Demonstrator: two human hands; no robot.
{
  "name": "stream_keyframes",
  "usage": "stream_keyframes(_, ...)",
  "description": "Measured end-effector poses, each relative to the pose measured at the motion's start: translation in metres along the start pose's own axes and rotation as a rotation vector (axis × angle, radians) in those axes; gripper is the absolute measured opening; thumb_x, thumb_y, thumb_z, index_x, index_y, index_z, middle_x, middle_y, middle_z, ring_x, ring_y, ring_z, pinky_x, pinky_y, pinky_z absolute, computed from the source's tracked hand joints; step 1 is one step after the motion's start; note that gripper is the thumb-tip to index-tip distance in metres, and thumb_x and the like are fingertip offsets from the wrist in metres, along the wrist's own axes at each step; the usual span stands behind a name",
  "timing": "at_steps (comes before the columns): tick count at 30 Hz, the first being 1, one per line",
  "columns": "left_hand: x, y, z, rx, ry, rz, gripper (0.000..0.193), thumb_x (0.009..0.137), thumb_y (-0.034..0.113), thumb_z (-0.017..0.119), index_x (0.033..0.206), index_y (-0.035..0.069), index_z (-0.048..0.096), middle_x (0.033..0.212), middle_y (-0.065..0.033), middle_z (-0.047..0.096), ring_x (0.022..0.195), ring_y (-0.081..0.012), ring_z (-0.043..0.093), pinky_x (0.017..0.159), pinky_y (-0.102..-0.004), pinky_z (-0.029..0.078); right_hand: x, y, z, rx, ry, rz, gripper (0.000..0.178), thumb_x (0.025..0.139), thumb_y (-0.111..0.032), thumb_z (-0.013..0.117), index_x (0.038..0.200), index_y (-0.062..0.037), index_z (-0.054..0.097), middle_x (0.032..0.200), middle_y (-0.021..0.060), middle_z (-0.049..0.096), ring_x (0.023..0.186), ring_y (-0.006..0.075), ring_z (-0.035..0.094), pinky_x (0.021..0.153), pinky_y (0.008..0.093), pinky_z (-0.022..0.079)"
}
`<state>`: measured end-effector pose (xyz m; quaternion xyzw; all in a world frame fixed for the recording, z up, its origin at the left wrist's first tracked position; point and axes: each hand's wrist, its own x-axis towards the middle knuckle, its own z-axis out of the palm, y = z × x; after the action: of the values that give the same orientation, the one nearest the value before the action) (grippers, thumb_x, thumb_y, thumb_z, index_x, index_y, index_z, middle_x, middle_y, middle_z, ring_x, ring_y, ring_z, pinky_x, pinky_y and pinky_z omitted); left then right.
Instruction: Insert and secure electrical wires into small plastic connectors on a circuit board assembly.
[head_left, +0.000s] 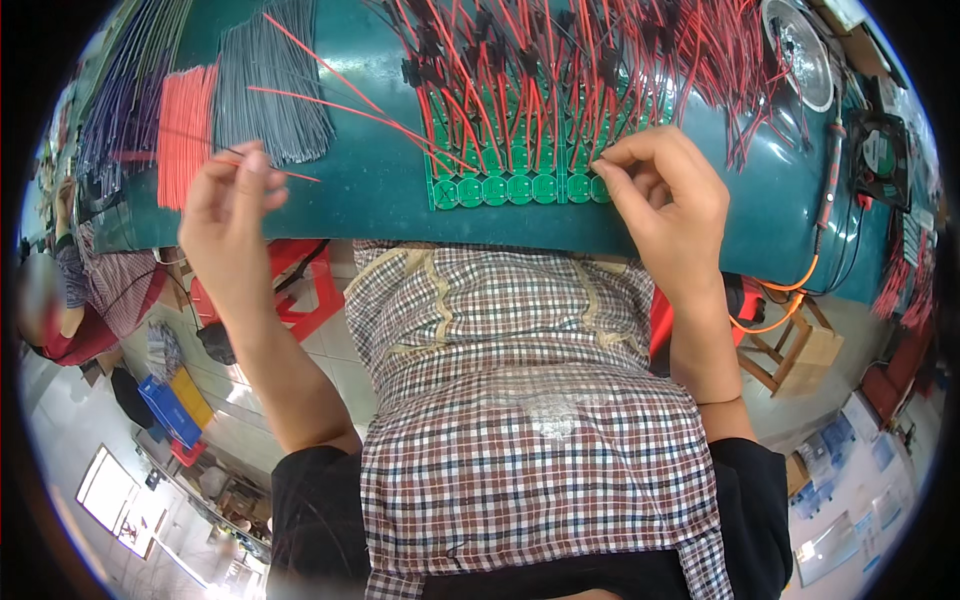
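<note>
My left hand (228,200) is closed in a pinch over the left part of the table, slightly blurred. Between its thumb and fingers is a thin red wire (303,178), its end pointing right; a darker strand sticks out on the other side. At the right end of a panel of round green circuit boards (493,190), my right hand (672,195) pinches its thumb and index fingertip together. What lies between those fingertips is too small to make out. Many red wires (447,120) stand up from the panel, with dark wires and black connectors among them.
Left of the panel lie a bundle of red wires (184,140), grey wires (270,90) and purple wires (115,125). A soldering iron (829,185), a round metal dish (798,55) and a black fan (878,160) are at right. Another person (75,300) sits far left.
</note>
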<state>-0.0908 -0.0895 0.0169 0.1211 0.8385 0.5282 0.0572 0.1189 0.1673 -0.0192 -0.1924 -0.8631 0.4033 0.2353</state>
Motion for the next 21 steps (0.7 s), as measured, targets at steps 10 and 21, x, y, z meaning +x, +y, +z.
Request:
stream_keyframes(10, -0.064, 0.023, 0.035, 0.024, -0.129, 0.033, 0.011, 0.091, -0.003, 0.068, 0.101, -0.004, 0.065, 0.101, -0.0098, 0.071, 0.087, -0.0115, 0.07, 0.073, -0.023, 0.056, -0.004, 0.003, -0.001, 0.024, 0.027, 0.023, 0.014, 0.076, 0.006, 0.071, 0.086, -0.0034, 0.067, 0.078, 0.0029, 0.061, 0.047, 0.0078, 0.045, 0.046, 0.0244, 0.038)
stream_keyframes(21, -0.074, 0.048, 0.136, 0.029, -0.516, 0.355, 0.008, 0.084, 0.001, 0.074, 0.091, 0.002, 0.071, 0.086, -0.0068, 0.069, 0.077, -0.0125, 0.066, 0.064, -0.0254, 0.057, -0.001, 0.028, -0.06, -0.424, 0.374, 0.301, 0.01, 0.08, -0.01, 0.075, 0.085, -0.005, 0.069, 0.074, 0.004, 0.063, 0.052, 0.0134, 0.052, 0.052, 0.0299, 0.043)
